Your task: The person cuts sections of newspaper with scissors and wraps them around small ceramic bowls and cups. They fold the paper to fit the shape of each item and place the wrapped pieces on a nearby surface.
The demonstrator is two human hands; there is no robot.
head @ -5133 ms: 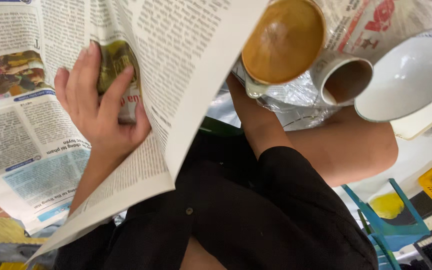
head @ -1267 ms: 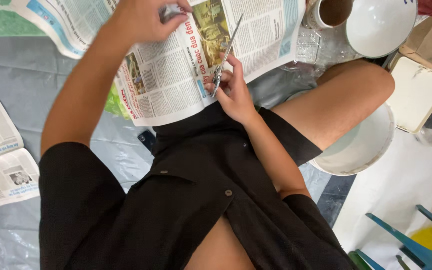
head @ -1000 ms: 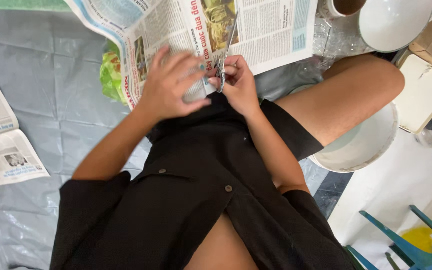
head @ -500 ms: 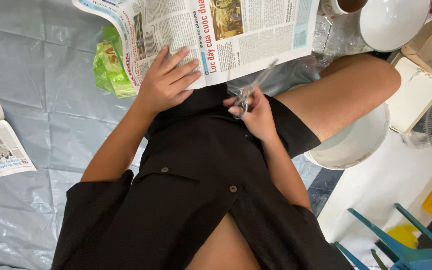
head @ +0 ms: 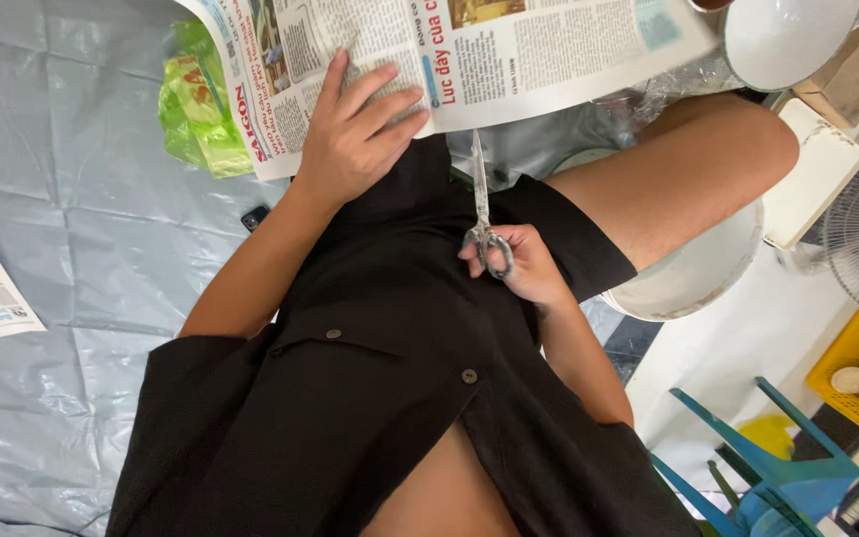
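Two hands share it: our left hand (head: 350,139) lies open, pinning the thin, floppy, tearable newspaper (head: 449,60), while right-hand fingers (head: 509,264) grip the stiff scissors (head: 481,214) by the loops.

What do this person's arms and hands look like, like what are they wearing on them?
Both hands, the left hand and the right hand, are bare: no gloves, rings or watch visible. The forearms are uncovered. A loose black buttoned shirt with wide short sleeves covers the upper arms.

Steel scissors (head: 480,204) upright against spread newspaper (head: 469,50)
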